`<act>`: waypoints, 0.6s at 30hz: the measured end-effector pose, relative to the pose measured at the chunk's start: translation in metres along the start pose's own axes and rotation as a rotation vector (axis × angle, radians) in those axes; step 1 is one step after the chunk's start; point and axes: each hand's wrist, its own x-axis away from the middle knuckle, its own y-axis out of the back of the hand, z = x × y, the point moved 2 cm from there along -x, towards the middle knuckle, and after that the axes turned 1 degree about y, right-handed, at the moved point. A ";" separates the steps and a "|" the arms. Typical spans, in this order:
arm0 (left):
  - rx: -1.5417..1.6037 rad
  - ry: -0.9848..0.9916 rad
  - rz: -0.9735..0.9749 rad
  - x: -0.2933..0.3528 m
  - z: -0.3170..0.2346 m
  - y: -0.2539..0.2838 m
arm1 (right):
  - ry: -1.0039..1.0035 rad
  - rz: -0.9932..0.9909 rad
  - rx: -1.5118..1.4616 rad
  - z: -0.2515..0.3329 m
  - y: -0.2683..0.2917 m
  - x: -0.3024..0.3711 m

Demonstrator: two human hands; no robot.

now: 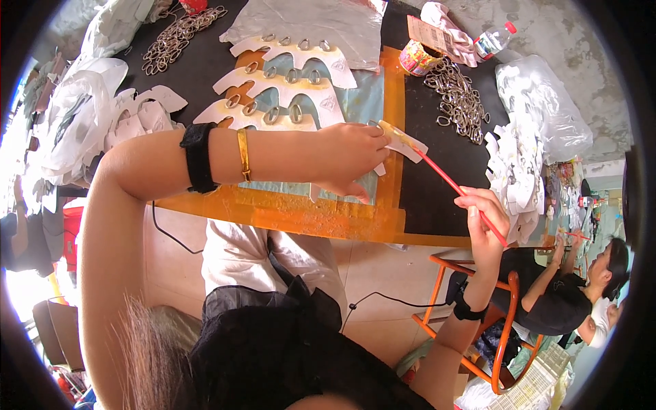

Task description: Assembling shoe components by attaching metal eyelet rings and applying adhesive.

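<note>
My left hand (pixel 352 156) reaches across the table, its fingers closed on a white cut-out piece (pixel 415 152) whose end sticks out past the fingertips, with yellowish smears. Part of that piece is hidden under the hand. In my right hand (pixel 486 213) is a thin brush with a red handle (pixel 444 176), its tip touching the piece. Beyond my left forearm, several white scalloped pieces (pixel 229 87) lie in overlapping rows, with oval metal rings (pixel 296 113) on their tabs and yellow stains around them.
Piles of linked metal rings (pixel 454 99) lie at the far right and far left. A small colourful tub (pixel 418 59), a bottle with a red cap (pixel 495 41), a plastic bag (pixel 543 102) and white cut-outs (pixel 516 171) stand rightward. A person (pixel 581 287) sits at the right beside an orange chair (pixel 509 328).
</note>
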 end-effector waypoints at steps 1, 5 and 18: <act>-0.002 -0.012 -0.018 0.001 0.000 0.000 | -0.051 -0.043 -0.099 -0.003 -0.002 0.002; 0.000 0.002 0.008 -0.001 0.000 0.003 | -0.403 -0.325 -0.735 -0.035 -0.011 0.022; -0.018 0.010 0.028 -0.003 -0.004 0.003 | -0.649 -0.512 -2.161 -0.059 -0.006 0.015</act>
